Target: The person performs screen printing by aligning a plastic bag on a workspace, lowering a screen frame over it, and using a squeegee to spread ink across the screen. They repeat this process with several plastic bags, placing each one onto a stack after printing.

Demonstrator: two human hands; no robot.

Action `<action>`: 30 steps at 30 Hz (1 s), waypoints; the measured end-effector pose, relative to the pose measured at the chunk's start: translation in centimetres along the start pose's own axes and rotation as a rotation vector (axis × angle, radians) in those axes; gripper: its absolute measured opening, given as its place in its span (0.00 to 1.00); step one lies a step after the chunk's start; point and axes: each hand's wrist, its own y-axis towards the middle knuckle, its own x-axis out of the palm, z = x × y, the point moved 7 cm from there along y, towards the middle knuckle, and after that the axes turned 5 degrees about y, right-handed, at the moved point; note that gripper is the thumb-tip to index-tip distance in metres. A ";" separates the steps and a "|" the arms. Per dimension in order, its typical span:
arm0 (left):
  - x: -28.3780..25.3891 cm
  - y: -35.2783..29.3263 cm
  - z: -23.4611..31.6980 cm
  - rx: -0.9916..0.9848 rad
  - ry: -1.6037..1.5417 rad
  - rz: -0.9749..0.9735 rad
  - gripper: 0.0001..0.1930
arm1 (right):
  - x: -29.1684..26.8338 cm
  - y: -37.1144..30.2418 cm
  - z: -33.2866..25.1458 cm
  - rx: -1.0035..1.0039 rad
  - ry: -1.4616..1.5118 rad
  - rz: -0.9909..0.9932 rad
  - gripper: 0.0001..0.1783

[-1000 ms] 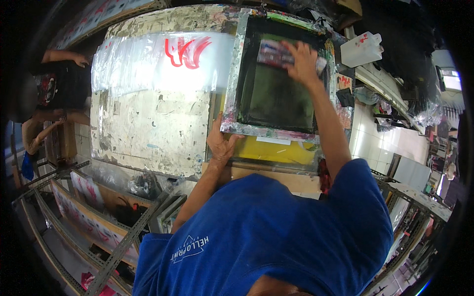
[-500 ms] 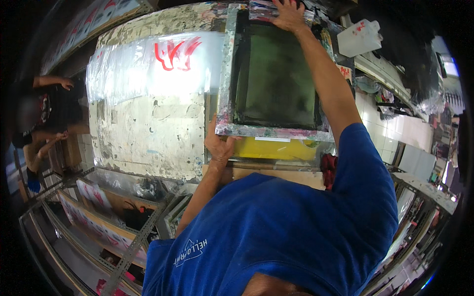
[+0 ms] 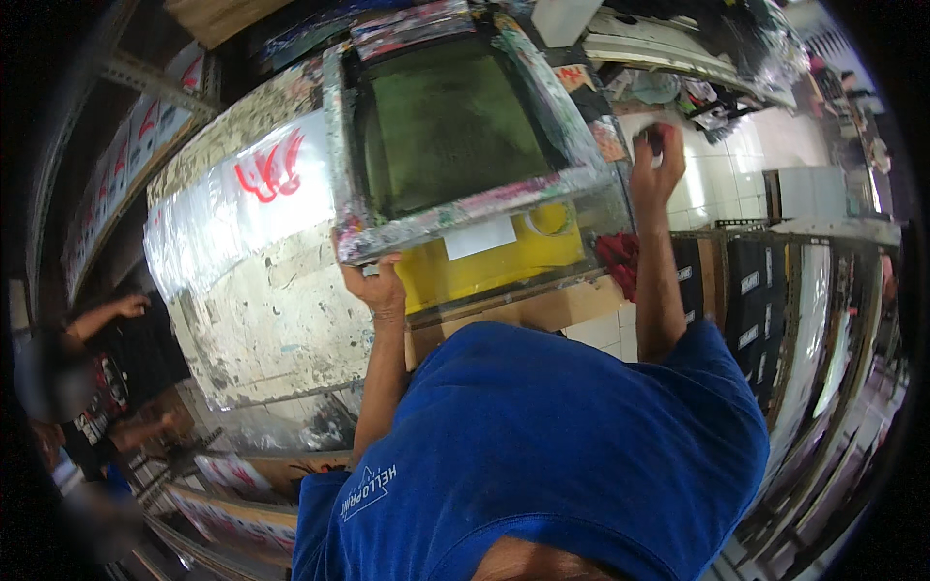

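A screen-printing frame [image 3: 465, 215] with a dark green mesh [image 3: 450, 126] and paint-stained edges sits over the work table. My left hand [image 3: 380, 283] is closed on its near left corner, and the near edge looks raised. Below that edge, a yellow sheet [image 3: 436, 276] and a white piece of paper [image 3: 480, 238] on it show. My right hand [image 3: 659, 169] is off to the right of the frame, its reddened fingers curled. A dark patch shows between those fingers; I cannot make out what it is.
Clear plastic sheeting with red marks [image 3: 232, 194] lies on the stained table [image 3: 262, 320] at left. A red cloth [image 3: 618, 263] is at the table's right edge. Metal shelves [image 3: 804, 232] stand to the right. At far left, another person's arm [image 3: 107, 315] shows.
My right hand has left the frame's far end and swung right and nearer to me, its fingers now curled. More of the white paper shows under the near edge. The view has shifted.
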 end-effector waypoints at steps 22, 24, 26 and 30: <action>0.3 9.7 12.1 0.013 -0.110 0.049 0.14 | -3.3 -11.6 3.7 -0.139 -0.503 -0.086 0.16; 0.5 9.5 12.4 0.005 -0.107 0.029 0.14 | -5.9 -13.2 2.7 0.118 -0.613 -0.080 0.19; 0.6 9.4 12.6 -0.004 -0.132 0.036 0.14 | -7.0 -16.0 2.6 0.245 -0.769 -0.110 0.20; 0.1 9.7 12.5 0.016 -0.138 0.040 0.13 | -6.9 -21.1 6.3 0.325 -0.782 -0.252 0.23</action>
